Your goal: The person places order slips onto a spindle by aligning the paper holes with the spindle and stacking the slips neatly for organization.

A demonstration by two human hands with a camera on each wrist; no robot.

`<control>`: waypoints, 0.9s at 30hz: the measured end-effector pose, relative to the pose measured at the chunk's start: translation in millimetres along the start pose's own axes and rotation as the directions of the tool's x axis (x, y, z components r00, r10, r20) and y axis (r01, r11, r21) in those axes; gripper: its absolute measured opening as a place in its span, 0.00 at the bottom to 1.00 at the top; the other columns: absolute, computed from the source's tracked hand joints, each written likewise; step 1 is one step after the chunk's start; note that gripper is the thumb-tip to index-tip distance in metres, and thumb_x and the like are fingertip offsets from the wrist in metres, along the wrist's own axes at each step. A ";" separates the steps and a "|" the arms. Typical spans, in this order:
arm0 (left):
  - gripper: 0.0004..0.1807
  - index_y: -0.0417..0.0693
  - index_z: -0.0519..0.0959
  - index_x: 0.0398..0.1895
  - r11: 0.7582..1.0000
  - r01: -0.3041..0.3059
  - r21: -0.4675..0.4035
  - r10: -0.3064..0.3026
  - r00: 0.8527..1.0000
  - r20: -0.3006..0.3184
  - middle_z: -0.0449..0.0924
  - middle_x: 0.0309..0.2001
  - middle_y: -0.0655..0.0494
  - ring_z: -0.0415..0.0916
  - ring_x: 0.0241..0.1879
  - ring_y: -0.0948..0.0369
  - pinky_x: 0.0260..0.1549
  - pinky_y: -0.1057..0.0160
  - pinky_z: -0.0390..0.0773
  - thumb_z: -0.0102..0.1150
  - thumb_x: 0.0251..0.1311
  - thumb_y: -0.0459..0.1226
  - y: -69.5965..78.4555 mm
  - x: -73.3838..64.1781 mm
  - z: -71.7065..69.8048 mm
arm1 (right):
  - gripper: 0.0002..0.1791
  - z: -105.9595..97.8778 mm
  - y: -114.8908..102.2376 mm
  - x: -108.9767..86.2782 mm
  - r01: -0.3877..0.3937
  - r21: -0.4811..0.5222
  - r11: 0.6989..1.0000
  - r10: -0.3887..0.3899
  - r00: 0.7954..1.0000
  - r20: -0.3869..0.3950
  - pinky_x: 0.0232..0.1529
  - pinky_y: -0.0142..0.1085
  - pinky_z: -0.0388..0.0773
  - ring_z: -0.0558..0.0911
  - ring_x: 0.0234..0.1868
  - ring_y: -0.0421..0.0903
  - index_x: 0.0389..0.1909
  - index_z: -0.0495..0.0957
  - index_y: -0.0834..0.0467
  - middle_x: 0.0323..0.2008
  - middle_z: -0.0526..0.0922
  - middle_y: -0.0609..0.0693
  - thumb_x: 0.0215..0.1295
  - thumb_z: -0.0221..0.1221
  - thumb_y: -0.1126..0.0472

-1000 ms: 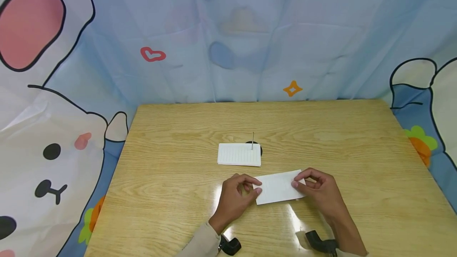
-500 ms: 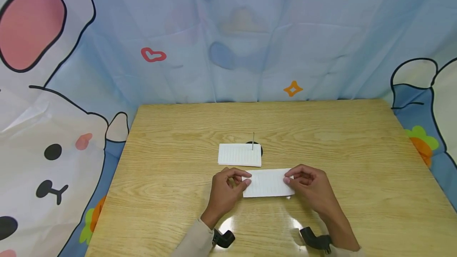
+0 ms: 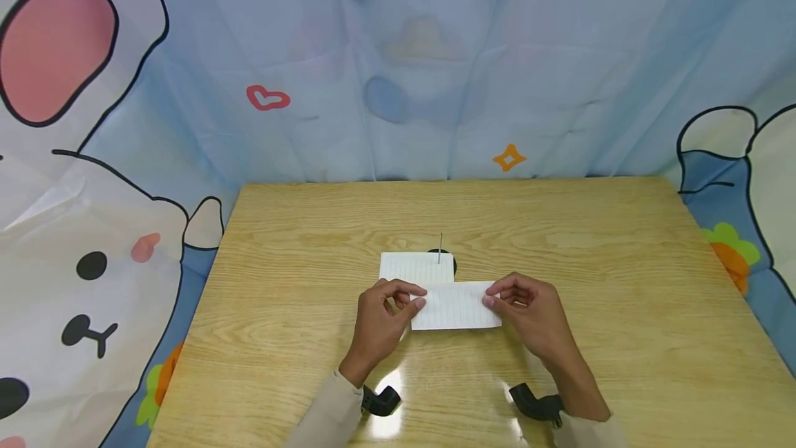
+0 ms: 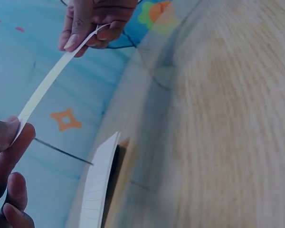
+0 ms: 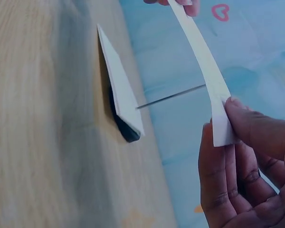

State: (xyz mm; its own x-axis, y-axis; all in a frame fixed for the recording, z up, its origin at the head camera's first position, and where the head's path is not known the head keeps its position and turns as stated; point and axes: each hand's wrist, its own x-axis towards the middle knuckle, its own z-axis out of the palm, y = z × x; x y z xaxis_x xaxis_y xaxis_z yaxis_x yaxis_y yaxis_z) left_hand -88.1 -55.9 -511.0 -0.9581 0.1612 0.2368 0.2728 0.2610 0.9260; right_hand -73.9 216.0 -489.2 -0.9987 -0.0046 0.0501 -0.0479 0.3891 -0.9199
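Observation:
A lined white paper slip (image 3: 455, 311) is stretched between the two hands. My left hand (image 3: 381, 323) pinches its left end between thumb and fingers, while the right hand (image 3: 531, 316) pinches the right end. From the right wrist, the slip (image 5: 202, 57) looks slightly bowed and is up off the table. Behind it, other lined slips (image 3: 404, 267) lie impaled on a bill spike (image 3: 440, 246), whose thin metal pin rises through their right part. Its round black base (image 5: 128, 133) peeks out under them. In the head view the held slip overlaps the front edge of the impaled ones.
All this is on a wood-grain table (image 3: 298, 261). A blue curtain (image 3: 435, 88) with cartoon prints hangs behind and along the sides. Black wrist cameras (image 3: 381, 403) sit at both sleeves, low over the table.
Both hands have carried the held slip left and away from the body, toward the bill spike. The slip has also turned from slanted to nearly level. The impaled slips have stayed put.

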 end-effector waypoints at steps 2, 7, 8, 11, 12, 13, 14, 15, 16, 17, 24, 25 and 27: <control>0.03 0.58 0.91 0.41 1.000 -0.010 0.008 0.010 1.000 -0.008 0.81 0.30 0.59 0.73 0.32 0.66 0.29 0.68 0.71 0.74 0.66 0.40 1.3 2.9 -2.1 | 0.05 1.4 -2.5 2.7 0.008 -0.015 1.000 -0.008 1.000 -0.010 0.35 0.31 0.83 0.82 0.35 0.41 0.39 0.86 0.59 0.36 0.83 0.54 0.66 0.73 0.65; 0.03 0.57 0.92 0.40 0.999 -0.024 0.021 0.025 0.999 -0.032 0.82 0.30 0.59 0.73 0.32 0.65 0.30 0.68 0.70 0.74 0.66 0.39 4.3 10.6 -8.1 | 0.04 3.2 -10.4 11.2 0.028 -0.033 0.999 -0.029 0.999 -0.022 0.33 0.31 0.82 0.82 0.32 0.41 0.38 0.87 0.56 0.33 0.84 0.53 0.66 0.73 0.63; 0.03 0.58 0.92 0.40 0.999 -0.025 0.024 0.026 0.999 -0.037 0.82 0.30 0.59 0.74 0.32 0.64 0.31 0.68 0.69 0.74 0.66 0.39 5.2 12.2 -9.6 | 0.04 3.5 -12.4 13.2 0.032 -0.030 0.999 -0.033 0.999 -0.023 0.33 0.32 0.82 0.83 0.31 0.42 0.37 0.88 0.55 0.33 0.84 0.53 0.66 0.74 0.63; 0.03 0.58 0.92 0.40 0.999 -0.028 0.027 0.030 0.998 -0.055 0.83 0.29 0.58 0.75 0.32 0.63 0.30 0.68 0.68 0.74 0.65 0.38 7.0 17.5 -13.8 | 0.04 4.3 -18.8 19.8 0.037 -0.015 0.999 -0.037 0.999 -0.027 0.34 0.32 0.82 0.83 0.30 0.42 0.37 0.88 0.55 0.31 0.85 0.54 0.65 0.75 0.62; 0.03 0.58 0.92 0.40 0.999 -0.031 0.029 0.033 0.998 -0.059 0.83 0.29 0.58 0.75 0.32 0.63 0.30 0.68 0.68 0.74 0.65 0.39 7.5 19.3 -15.3 | 0.05 4.9 -21.0 22.0 0.039 -0.011 0.999 -0.039 0.999 -0.028 0.34 0.31 0.82 0.83 0.30 0.42 0.37 0.88 0.56 0.31 0.86 0.54 0.65 0.75 0.62; 0.03 0.57 0.92 0.40 0.999 -0.034 0.030 0.036 0.997 -0.063 0.83 0.29 0.58 0.75 0.33 0.63 0.30 0.68 0.68 0.74 0.65 0.39 8.2 21.2 -16.8 | 0.05 5.5 -23.2 24.1 0.039 -0.005 0.999 -0.039 0.999 -0.029 0.34 0.31 0.82 0.83 0.30 0.42 0.37 0.88 0.57 0.31 0.86 0.54 0.65 0.75 0.61; 0.03 0.58 0.92 0.40 0.999 -0.036 0.033 0.038 0.997 -0.065 0.83 0.29 0.58 0.75 0.33 0.63 0.30 0.69 0.67 0.74 0.65 0.39 9.0 23.1 -18.5 | 0.06 6.3 -25.6 26.3 0.038 0.002 0.999 -0.038 0.999 -0.031 0.34 0.31 0.82 0.84 0.30 0.42 0.37 0.88 0.57 0.32 0.87 0.55 0.64 0.75 0.61; 0.03 0.57 0.92 0.40 0.999 -0.038 0.035 0.040 0.997 -0.066 0.83 0.29 0.58 0.75 0.33 0.63 0.30 0.69 0.67 0.74 0.66 0.38 9.6 24.9 -20.0 | 0.07 6.9 -27.9 28.2 0.035 0.010 0.999 -0.035 0.999 -0.031 0.34 0.31 0.82 0.84 0.30 0.42 0.37 0.88 0.58 0.32 0.87 0.56 0.64 0.75 0.60; 0.03 0.57 0.92 0.40 0.998 -0.042 0.036 0.045 0.997 -0.068 0.83 0.29 0.58 0.75 0.33 0.63 0.30 0.68 0.68 0.74 0.66 0.38 10.2 26.5 -21.6 | 0.08 7.6 -30.2 30.1 0.032 0.020 0.999 -0.031 0.999 -0.032 0.34 0.31 0.82 0.84 0.31 0.42 0.38 0.88 0.59 0.33 0.88 0.57 0.64 0.75 0.60; 0.03 0.57 0.92 0.40 0.998 -0.045 0.038 0.048 0.996 -0.069 0.82 0.29 0.57 0.75 0.33 0.63 0.30 0.68 0.68 0.74 0.66 0.38 10.7 28.1 -23.2 | 0.09 8.2 -32.4 31.7 0.026 0.030 0.999 -0.025 0.999 -0.033 0.34 0.31 0.83 0.85 0.31 0.42 0.38 0.88 0.59 0.33 0.88 0.57 0.64 0.76 0.59; 0.03 0.55 0.91 0.41 0.998 -0.046 0.043 0.049 0.996 -0.072 0.83 0.30 0.56 0.76 0.34 0.63 0.32 0.66 0.69 0.73 0.67 0.37 12.0 37.7 -33.2 | 0.11 11.7 -44.1 41.4 0.011 0.063 0.998 -0.008 0.998 -0.059 0.34 0.33 0.85 0.86 0.31 0.42 0.39 0.87 0.61 0.36 0.88 0.60 0.64 0.76 0.59; 0.04 0.55 0.91 0.41 0.998 -0.045 0.044 0.049 0.996 -0.073 0.83 0.30 0.56 0.76 0.34 0.63 0.32 0.66 0.70 0.73 0.67 0.37 12.1 39.0 -34.5 | 0.10 12.1 -44.9 42.6 0.011 0.067 0.998 -0.007 0.998 -0.061 0.34 0.33 0.85 0.86 0.31 0.42 0.39 0.87 0.62 0.36 0.88 0.61 0.65 0.75 0.59; 0.04 0.55 0.91 0.41 0.998 -0.045 0.044 0.048 0.996 -0.076 0.83 0.30 0.56 0.76 0.34 0.63 0.32 0.66 0.70 0.73 0.67 0.37 12.1 41.7 -37.0 | 0.09 13.0 -46.0 44.8 0.011 0.074 0.997 -0.007 0.998 -0.058 0.33 0.34 0.86 0.86 0.30 0.42 0.39 0.87 0.62 0.36 0.88 0.61 0.66 0.74 0.61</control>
State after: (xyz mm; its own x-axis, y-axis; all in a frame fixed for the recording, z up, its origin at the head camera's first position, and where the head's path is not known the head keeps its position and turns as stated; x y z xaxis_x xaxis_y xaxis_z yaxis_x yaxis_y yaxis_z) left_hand -128.0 -81.2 -479.0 -0.9477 0.1004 0.3028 0.3190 0.2952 0.9006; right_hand -116.7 185.9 -449.7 -0.9958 0.0466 0.0789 -0.0599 0.3200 -0.9455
